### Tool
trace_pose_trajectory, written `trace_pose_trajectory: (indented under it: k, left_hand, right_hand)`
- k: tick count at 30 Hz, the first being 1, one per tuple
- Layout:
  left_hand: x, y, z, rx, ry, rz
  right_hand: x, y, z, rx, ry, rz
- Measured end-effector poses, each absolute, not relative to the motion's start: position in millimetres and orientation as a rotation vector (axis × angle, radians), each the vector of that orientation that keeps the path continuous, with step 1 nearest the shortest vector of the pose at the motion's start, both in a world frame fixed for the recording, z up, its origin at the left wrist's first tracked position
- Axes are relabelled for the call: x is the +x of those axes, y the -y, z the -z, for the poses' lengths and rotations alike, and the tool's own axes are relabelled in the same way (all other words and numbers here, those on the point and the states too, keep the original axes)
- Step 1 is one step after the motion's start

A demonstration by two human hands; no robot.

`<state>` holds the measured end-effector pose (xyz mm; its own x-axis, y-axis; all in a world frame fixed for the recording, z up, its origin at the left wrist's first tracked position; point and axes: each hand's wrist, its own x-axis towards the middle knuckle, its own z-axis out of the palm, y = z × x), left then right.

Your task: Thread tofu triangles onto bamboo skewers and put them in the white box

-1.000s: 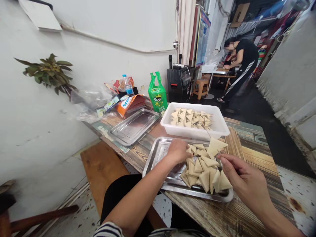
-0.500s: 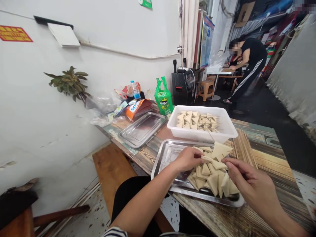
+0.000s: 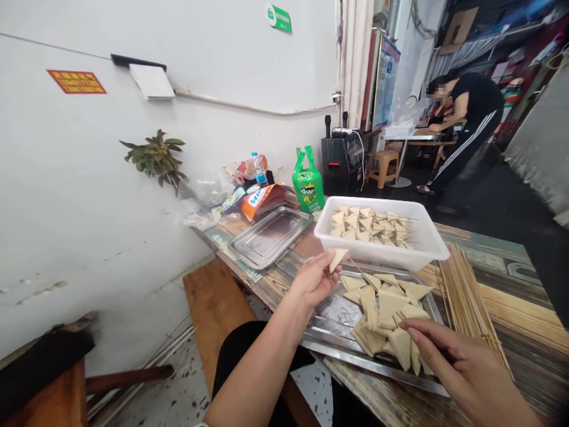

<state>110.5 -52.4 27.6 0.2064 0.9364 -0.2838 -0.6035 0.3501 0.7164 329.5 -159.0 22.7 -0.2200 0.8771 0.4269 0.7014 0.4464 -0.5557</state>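
My left hand point(image 3: 317, 276) pinches a pale folded tofu-skin triangle point(image 3: 340, 259) above the near metal tray point(image 3: 326, 323). A thin bamboo skewer point(image 3: 357, 268) slants down to the right from beside that triangle, over the pile. My right hand point(image 3: 453, 356) is closed, its thumb and fingertips gripping a bamboo skewer point(image 3: 399, 318) whose end sticks out over the pile; blur hides whether it is more than one. Beneath both hands, a heap of tofu-skin triangles point(image 3: 393, 305) fills the tray's right side.
Behind the tray stands a white plastic tub point(image 3: 382, 252) with filled skewers point(image 3: 368, 224) inside. Loose bamboo skewers point(image 3: 466, 296) lie at the right. Another metal tray point(image 3: 271, 237), a green bag point(image 3: 308, 187) and packets point(image 3: 262, 201) sit farther left. A person point(image 3: 475, 112) bends over a distant table.
My left hand has moved left and up, away from the right hand, with a triangle in its fingers. My right hand has lowered slightly. The view has shifted left.
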Motion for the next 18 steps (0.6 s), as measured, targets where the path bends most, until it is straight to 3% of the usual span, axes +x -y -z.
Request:
trace_pose_trajectory:
  k: [18]
  left_hand:
    - [104.4,62.0,-39.2,0.393,-0.764,-1.159]
  right_hand:
    - [329.7,163.4,-18.9,-1.329,2.120,-0.296]
